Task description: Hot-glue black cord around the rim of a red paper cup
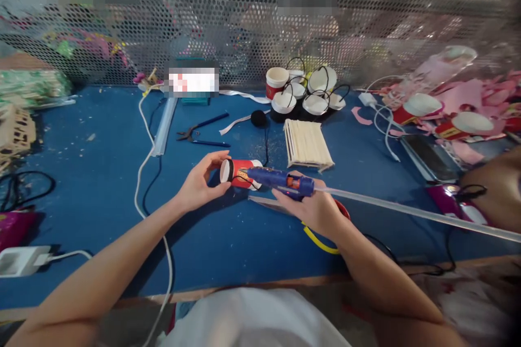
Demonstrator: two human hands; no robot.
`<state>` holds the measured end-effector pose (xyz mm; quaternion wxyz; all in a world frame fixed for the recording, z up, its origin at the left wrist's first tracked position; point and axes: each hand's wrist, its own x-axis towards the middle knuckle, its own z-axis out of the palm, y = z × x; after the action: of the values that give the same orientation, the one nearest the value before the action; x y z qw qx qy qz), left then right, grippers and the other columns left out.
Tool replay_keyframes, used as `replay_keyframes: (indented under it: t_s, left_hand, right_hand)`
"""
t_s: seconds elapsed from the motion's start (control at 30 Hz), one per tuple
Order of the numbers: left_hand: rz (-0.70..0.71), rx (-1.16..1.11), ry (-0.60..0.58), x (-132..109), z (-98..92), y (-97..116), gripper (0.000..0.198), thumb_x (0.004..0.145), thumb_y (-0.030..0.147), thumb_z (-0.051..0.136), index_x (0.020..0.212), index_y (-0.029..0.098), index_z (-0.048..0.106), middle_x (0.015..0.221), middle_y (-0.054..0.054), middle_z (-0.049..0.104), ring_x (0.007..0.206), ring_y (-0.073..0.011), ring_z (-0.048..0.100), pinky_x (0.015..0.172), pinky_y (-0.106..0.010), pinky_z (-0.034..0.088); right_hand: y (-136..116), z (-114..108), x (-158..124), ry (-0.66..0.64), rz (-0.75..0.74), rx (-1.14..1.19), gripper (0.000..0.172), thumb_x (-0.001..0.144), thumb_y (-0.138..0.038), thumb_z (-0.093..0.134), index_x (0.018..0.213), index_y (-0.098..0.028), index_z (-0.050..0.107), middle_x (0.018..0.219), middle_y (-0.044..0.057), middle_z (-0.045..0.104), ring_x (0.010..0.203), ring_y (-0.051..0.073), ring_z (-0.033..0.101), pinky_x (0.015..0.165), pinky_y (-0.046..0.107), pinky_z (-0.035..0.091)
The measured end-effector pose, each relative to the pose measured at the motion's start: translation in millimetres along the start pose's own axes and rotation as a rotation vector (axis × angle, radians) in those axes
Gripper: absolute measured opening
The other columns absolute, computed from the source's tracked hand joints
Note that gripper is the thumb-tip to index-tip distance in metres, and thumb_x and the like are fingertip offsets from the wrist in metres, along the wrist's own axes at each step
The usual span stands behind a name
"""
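Observation:
My left hand [206,181] is closed around the end of a red paper cup [241,164] with a white rim and a black band, lying on its side. My right hand [313,207] grips a blue hot glue gun [266,177], its nozzle pointing left at the cup's side. A long translucent glue stick [407,211] runs out of the gun's back to the right. Just behind the cup, a black cord leads up to a round black piece [259,118]. Scissors [321,239] with yellow-and-red handles lie partly hidden beneath my right hand.
Blue-handled pliers [203,133] and a bundle of glue sticks [166,126] lie behind my left hand. A small stick-built block [308,143] and several cups with black loops [315,103] stand farther back. White cable [140,184] crosses the left side; a phone [429,158] lies right.

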<state>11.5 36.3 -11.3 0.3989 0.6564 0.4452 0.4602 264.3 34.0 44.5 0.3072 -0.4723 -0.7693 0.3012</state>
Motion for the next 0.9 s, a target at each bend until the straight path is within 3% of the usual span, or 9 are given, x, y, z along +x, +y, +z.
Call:
replay_keyframes:
  t_s: [0.4,0.73,0.9]
  left_hand:
    - [-0.069,-0.006,-0.011,0.4,0.8,8.9,0.058,0.072,0.022,0.070,0.125,0.019,0.047,0.118,-0.012,0.058,0.107,-0.0232,0.058,0.096,-0.043,0.047]
    - [-0.074,0.010,-0.001,-0.9,1.2,11.4,0.060,0.071,0.022,0.069,0.127,0.020,0.047,0.119,-0.012,0.058,0.106,-0.0228,0.058,0.095,-0.041,0.048]
    - [-0.052,0.032,-0.033,-1.9,-0.6,9.1,0.061,0.072,0.022,0.069,0.129,0.022,0.045,0.123,-0.013,0.055,0.111,-0.0236,0.056,0.096,-0.041,0.047]
  right_hand:
    - [-1.3,4.2,-6.6,-0.064,-0.116,-0.216,0.005,0.080,-0.022,0.058,0.076,-0.021,0.055,0.067,-0.001,0.063,0.055,0.011,0.057,0.053,0.022,0.041]
    - [-3.5,1.4,-7.8,-0.072,-0.164,-0.266,0.004,0.080,-0.019,0.059,0.080,-0.022,0.056,0.069,-0.001,0.063,0.059,0.011,0.061,0.055,0.022,0.044]
    - [-4.8,0.3,-7.5,-0.048,-0.164,-0.266,0.010,0.078,-0.017,0.060,0.073,-0.022,0.053,0.065,-0.002,0.061,0.053,0.010,0.058,0.051,0.022,0.042]
